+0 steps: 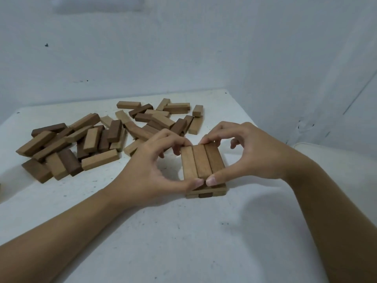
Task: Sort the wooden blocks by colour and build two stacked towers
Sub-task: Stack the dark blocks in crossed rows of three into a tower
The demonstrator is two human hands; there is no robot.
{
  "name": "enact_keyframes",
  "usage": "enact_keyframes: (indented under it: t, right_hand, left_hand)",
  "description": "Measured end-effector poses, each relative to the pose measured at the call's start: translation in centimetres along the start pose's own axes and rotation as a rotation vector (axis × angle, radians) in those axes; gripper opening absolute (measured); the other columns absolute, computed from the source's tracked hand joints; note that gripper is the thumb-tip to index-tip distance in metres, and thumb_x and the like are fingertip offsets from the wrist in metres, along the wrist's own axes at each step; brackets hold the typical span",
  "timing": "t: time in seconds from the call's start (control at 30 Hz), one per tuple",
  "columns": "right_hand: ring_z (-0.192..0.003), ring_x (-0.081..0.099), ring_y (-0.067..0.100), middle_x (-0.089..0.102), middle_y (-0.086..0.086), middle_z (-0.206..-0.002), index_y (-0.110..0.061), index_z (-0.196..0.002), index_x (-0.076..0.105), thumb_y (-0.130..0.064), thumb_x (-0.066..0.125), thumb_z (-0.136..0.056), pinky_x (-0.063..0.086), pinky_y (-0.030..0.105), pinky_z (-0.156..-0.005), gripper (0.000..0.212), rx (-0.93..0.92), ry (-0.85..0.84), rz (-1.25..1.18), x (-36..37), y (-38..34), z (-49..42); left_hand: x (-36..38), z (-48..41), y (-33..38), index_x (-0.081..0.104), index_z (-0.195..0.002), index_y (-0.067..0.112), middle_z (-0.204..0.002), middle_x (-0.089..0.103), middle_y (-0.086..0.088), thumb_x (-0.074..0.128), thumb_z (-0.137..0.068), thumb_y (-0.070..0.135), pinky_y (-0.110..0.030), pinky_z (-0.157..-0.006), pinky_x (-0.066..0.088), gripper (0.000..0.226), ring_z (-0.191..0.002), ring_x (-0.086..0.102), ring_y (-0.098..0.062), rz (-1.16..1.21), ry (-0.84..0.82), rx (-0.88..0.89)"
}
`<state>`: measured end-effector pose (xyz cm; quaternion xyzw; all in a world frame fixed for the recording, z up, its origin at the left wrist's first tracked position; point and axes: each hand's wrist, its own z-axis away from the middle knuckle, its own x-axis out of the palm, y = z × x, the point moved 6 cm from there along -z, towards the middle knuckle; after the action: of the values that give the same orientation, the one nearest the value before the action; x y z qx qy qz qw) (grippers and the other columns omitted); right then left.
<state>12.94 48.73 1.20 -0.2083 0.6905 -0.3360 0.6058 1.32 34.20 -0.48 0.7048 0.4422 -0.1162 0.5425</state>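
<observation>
In the head view, a low tower point(204, 170) stands on the white surface point(183, 242), close in front of the person. Its top layer point(202, 160) is three mid-brown blocks lying side by side, with their long sides touching and their ends pointing away from the camera. Below it, lower blocks point(216, 193) show at the near edge, with one dark block end point(204, 195) between lighter wood. How many layers are under the top one I cannot tell.

The left hand point(151, 168) and the right hand point(255, 156) both hold the top layer. Each hand is curled like a clamp: the thumbs point(211, 180) press on the near ends, almost touching each other, and the fingers reach over to the far ends. I think the hands press from both ends in order to make the three blocks flush and square on the layer below, so that the tower can grow straight.

The pile point(91, 144) of loose blocks lies well apart, to the left and behind, near the wall point(183, 48). Light and dark blocks are mixed there and lie over each other, so the sorting seems far from finished. No second tower is seen. The dark end among lighter blocks may mean that the colours are not fully separated in this tower.
</observation>
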Motion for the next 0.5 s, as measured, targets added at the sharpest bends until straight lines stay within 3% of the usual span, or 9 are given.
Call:
enact_keyframes:
  t: [0.13,0.5]
  right_hand:
    - [-0.117,0.048,-0.006,0.06,-0.022,-0.118,-0.043,-0.111,0.069,-0.056,0.088,-0.05,0.04,0.023,-0.092,0.066,0.036,-0.042,0.02,0.2,0.5,0.0]
    - [-0.117,0.044,-0.011,0.057,-0.025,-0.12,-0.043,-0.115,0.065,-0.053,0.092,-0.052,0.035,0.014,-0.087,0.069,0.067,-0.064,0.079,0.8,1.2,0.0]
  left_hand:
    - [0.2,-0.1,0.0,0.07,-0.109,0.03,-0.102,0.061,0.009,0.08,-0.059,0.062,-0.007,-0.08,0.035,0.06,-0.101,0.056,-0.008,-0.036,-0.044,-0.019]
    - [0.5,0.3,-0.5,0.063,-0.109,0.041,-0.109,0.059,0.014,0.079,-0.058,0.069,-0.005,-0.079,0.033,0.06,-0.108,0.054,-0.009,-0.087,-0.108,-0.088]
